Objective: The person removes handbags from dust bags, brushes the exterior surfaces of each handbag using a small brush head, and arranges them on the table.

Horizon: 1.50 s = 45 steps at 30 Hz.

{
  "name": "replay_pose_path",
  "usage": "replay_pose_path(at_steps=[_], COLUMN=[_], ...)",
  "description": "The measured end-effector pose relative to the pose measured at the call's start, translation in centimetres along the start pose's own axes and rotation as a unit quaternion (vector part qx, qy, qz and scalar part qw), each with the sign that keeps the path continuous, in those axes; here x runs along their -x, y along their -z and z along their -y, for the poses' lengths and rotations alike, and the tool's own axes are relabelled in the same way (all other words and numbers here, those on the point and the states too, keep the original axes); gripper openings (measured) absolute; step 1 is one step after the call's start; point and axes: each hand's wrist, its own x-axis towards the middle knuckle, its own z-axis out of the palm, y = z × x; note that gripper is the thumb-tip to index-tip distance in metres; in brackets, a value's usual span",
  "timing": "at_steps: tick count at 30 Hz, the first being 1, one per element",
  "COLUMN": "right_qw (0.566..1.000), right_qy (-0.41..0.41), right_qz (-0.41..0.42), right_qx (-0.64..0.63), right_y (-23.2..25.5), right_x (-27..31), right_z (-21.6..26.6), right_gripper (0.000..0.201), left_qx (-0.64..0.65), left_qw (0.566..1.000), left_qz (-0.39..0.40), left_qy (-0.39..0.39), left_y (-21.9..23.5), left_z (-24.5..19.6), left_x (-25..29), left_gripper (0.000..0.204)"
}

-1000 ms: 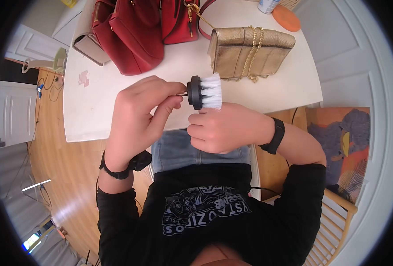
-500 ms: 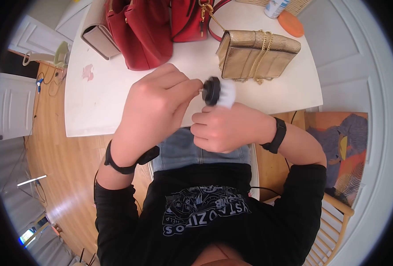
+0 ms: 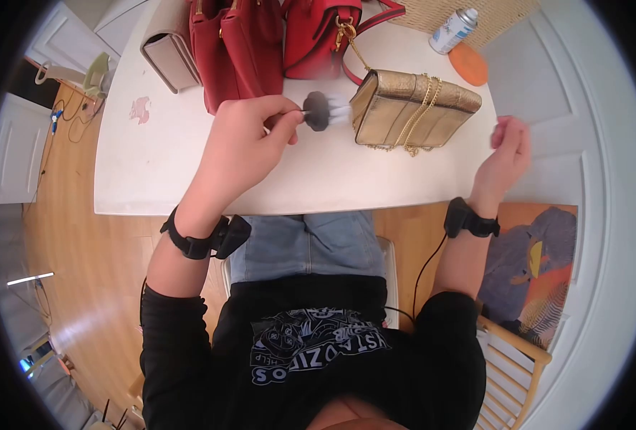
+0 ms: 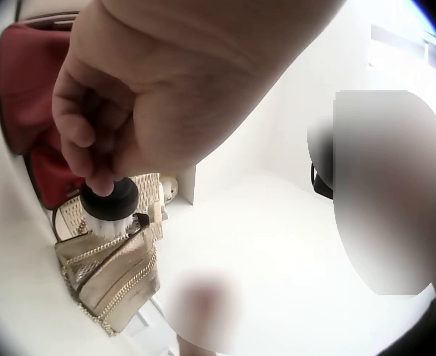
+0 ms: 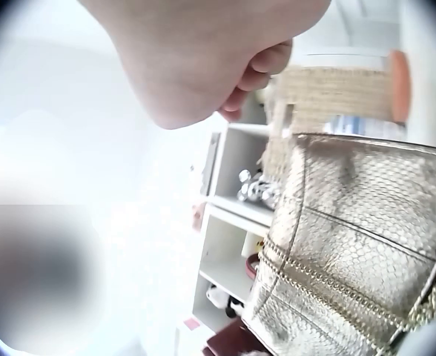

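My left hand [image 3: 246, 136] pinches a round brush [image 3: 317, 112] by its thin metal shank between thumb and fingertips. The brush has a black base and white bristles, which point right towards a gold snakeskin-look handbag [image 3: 414, 115] with a chain strap. In the left wrist view the black brush base [image 4: 110, 202] shows below the fingertips, overlapping the bag. My right hand [image 3: 505, 154] hovers at the table's right edge, fingers loosely curled around nothing visible. Close in front of it, in the right wrist view, stands the gold handbag [image 5: 359, 211].
Two red handbags [image 3: 235, 61] and a beige bag [image 3: 171, 54] stand at the back left of the white table [image 3: 332, 190]. At the back right are a spray can [image 3: 452, 32], an orange disc [image 3: 468, 66] and a woven basket [image 3: 486, 16].
The right hand has left the bristles and moved out to the right, past the gold handbag. After a shift right, the left hand has carried the brush forward and slightly left.
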Motion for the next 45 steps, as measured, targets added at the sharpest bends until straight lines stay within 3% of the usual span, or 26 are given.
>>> replay_pose_path(at_steps=[2,3,6,11,14,16,18,22,25,27,30,32,36,38,40,42,45], right_qw=[0.963,0.953,0.958,0.954,0.952,0.955,0.956,0.958,0.959,0.957,0.956,0.956,0.957,0.956,0.961,0.961,0.961], right_qy=[-0.228,-0.257,-0.214,-0.216,-0.223,-0.224,-0.227,-0.234,-0.225,-0.230,-0.229,-0.222,-0.216,-0.218,-0.206,-0.209,-0.203], right_qz=[0.068,0.096,0.162,0.170,0.178,0.163,0.153,0.129,0.130,0.128,0.136,0.137,0.148,0.142,0.146,0.146,0.152], right_qx=[-0.129,-0.132,-0.097,-0.122,-0.109,-0.103,-0.106,-0.105,-0.116,-0.120,-0.125,-0.131,-0.129,-0.133,-0.115,-0.111,-0.109], right_y=[0.5,0.5,0.3,0.1,0.3,0.6,0.6,0.7,0.8,0.9,0.9,0.9,1.0,1.2,1.2,1.1,1.1], right_x=[1.4,2.5,4.8,4.9,4.9,5.2,5.4,5.3,5.4,5.5,5.5,5.4,5.4,5.7,5.8,5.9,5.9], right_z=[-2.6,-3.6,-3.5,-3.3,-3.5,-3.5,-3.5,-3.0,-3.2,-3.2,-3.1,-3.0,-3.0,-3.3,-3.5,-3.6,-3.7], right_gripper=[0.018,0.012,0.008,0.004,0.002,0.002,0.001,0.002,0.003,0.004,0.004,0.004,0.005,0.005,0.005,0.004,0.004], left_qx=[0.016,0.020,-0.002,-0.115,-0.072,0.025,0.021,-0.040,-0.071,0.015,0.109,0.123,0.050,0.003,0.000,0.061,0.113], left_qw=[1.000,1.000,0.999,0.988,0.996,0.999,0.999,0.999,0.994,0.999,0.989,0.986,0.997,1.000,0.999,0.997,0.990], left_qz=[0.006,0.015,0.046,0.098,0.041,-0.027,-0.036,0.033,0.077,-0.042,-0.098,-0.107,-0.043,0.004,0.010,-0.037,-0.089], left_qy=[0.007,0.011,0.010,-0.007,-0.019,0.008,0.018,-0.015,0.026,-0.009,-0.033,-0.044,-0.040,0.028,0.039,0.006,0.015], left_y=[-0.6,-0.9,-1.5,-2.7,-1.8,-1.5,-1.8,-2.8,-2.7,-2.2,-1.3,-1.5,-2.8,-2.6,-2.5,-2.4,-1.6], left_z=[-0.4,-0.6,-0.1,1.2,0.3,-0.4,-1.0,-0.1,-0.1,0.2,-1.6,-2.0,-0.8,-0.7,-0.5,-0.2,-1.7], left_x=[-0.7,-1.0,-1.7,-1.8,-1.9,-2.1,-2.4,-2.3,-2.1,-2.4,-2.9,-3.0,-2.7,-2.0,-1.8,-2.0,-3.2], left_gripper=[0.016,0.016,0.015,0.015,0.014,0.014,0.013,0.013,0.015,0.015,0.016,0.017,0.014,0.013,0.013,0.014,0.014])
